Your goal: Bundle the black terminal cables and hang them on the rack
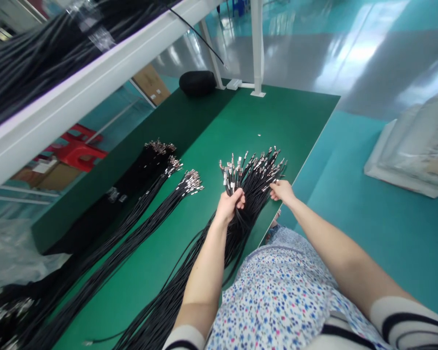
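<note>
Floral apron (277, 291) right up close, striped sleeve (397, 316) on the R arm, and just beyond, on the green table (215, 136), it's the loose black cable bundle (253, 209), everything's placed off that. Left grip (233, 201) at the bundle's L side, closed round a clutch of cables (232, 177) just below their metal ends, thumb across the front, ends poking up. Right grip (277, 189) at the bundle's R edge, fingertips drawn in narrow by the terminals (268, 167); can't tell if a wire's pinched. L of the bundle, well apart, a slimmer cable bunch (160, 206), w/ a wide dark cable pile (98, 218) farther L again, plus clear plastic (18, 248) past that. Beyond the bundle, tiny white bit (259, 134) on the tabletop, then a white rack leg (257, 48) & a black rounded item (197, 82). Red stools (80, 150) down far L of it. R of the bundle, off the table: plastic-wrapped stack (416, 146) nr the blue-green floor (346, 194).
</note>
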### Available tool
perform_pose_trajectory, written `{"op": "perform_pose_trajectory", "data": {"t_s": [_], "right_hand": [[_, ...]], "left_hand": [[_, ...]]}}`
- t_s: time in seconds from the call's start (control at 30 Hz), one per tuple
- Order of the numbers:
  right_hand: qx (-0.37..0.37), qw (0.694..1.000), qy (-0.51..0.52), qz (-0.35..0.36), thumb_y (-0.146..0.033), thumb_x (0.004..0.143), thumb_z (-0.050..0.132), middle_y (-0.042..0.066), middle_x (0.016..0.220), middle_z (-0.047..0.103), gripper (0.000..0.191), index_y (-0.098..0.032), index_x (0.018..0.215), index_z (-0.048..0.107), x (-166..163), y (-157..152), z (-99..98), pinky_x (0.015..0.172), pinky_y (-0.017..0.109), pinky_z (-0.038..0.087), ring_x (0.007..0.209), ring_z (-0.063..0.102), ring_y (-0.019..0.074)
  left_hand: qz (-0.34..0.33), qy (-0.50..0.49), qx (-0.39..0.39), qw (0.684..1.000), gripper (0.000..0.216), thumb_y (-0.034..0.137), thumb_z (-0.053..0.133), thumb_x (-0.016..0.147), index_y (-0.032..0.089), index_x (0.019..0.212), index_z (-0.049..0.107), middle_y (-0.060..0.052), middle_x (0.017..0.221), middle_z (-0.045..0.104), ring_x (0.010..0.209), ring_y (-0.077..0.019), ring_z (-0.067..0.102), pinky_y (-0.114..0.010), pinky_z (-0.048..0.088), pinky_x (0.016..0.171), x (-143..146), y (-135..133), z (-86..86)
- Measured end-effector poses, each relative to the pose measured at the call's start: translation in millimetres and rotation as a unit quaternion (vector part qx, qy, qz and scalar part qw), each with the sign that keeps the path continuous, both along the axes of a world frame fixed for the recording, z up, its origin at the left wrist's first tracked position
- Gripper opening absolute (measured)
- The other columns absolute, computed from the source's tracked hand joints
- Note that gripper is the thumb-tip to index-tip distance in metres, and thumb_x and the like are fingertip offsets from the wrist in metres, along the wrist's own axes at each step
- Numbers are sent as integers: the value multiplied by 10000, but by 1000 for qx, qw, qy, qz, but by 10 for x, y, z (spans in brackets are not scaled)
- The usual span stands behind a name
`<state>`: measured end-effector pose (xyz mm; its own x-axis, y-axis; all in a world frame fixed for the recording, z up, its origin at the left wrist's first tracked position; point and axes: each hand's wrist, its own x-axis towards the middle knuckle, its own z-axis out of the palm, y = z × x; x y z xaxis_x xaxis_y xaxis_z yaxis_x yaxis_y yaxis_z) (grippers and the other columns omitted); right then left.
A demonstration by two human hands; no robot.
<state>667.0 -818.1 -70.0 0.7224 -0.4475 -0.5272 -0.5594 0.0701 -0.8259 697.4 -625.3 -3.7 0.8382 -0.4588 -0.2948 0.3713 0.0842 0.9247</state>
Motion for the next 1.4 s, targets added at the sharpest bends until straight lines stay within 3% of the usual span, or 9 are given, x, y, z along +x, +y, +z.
{"op": "perform_pose_trajectory", "data": {"t_s": [0.13,0.23,0.3,0.5,0.63,0.8,0.97,1.2,1.4], "right_hand": [[26,982,-101,157,-238,773,550,-22,460,559,185,-147,627,483,-241,144,463,325,135,366,336,496,60],[128,913,-145,359,-308,760,556,-27,461,558,192,-135,677,545,-340,402,675,337,144,384,345,498,65],[179,892,-150,387,-343,749,563,-35,448,545,221,-123,737,580,-350,588,693,335,147,388,343,495,67],[273,928,-113,227,-384,727,610,-4,523,588,275,-116,776,578,-295,667,351,387,167,438,407,546,83],[202,976,20,83,-374,777,569,22,488,576,266,-116,720,537,-202,462,-19,355,158,419,380,534,83],[130,986,81,61,-431,757,573,27,354,502,337,-131,619,505,103,502,-289,260,179,351,281,474,111],[112,988,98,37,-261,732,587,12,342,488,203,-131,605,498,221,604,-288,255,172,333,266,453,102],[88,996,14,-15,-182,780,465,14,558,596,112,-147,674,468,-133,754,-92,317,146,386,349,486,49],[49,993,13,110,-270,850,434,60,605,631,222,-150,666,466,-200,738,162,379,175,446,405,541,77]], "left_hand": [[-6,-2,-26,1000,332,352,661,655,104,857,573,-14,675,570,371,-14,358,-212,356,411,-36,18,56],[-87,8,-54,995,527,325,721,577,141,1044,559,-47,801,609,408,-23,395,-214,354,428,-85,67,85],[-126,19,-39,991,506,341,734,555,115,986,595,-52,732,610,440,-51,439,-208,338,429,-118,101,92],[-3,-22,-15,1000,268,364,664,664,112,701,582,-49,762,599,584,-78,509,-203,407,529,-121,244,186],[41,6,-77,996,358,449,639,676,157,612,443,14,570,523,561,-98,513,-280,453,614,42,530,296],[38,35,-119,992,351,414,622,713,172,590,401,96,395,212,342,-33,240,-210,321,451,227,813,354],[33,30,-126,991,330,411,622,716,173,597,427,91,395,223,347,-37,253,-218,312,459,210,849,331],[48,25,-99,994,336,419,627,707,172,595,427,90,393,253,339,-37,265,-228,317,453,89,1036,365],[34,22,-84,996,327,409,627,708,159,611,440,94,384,279,336,-38,306,-226,347,456,104,912,372]]}}
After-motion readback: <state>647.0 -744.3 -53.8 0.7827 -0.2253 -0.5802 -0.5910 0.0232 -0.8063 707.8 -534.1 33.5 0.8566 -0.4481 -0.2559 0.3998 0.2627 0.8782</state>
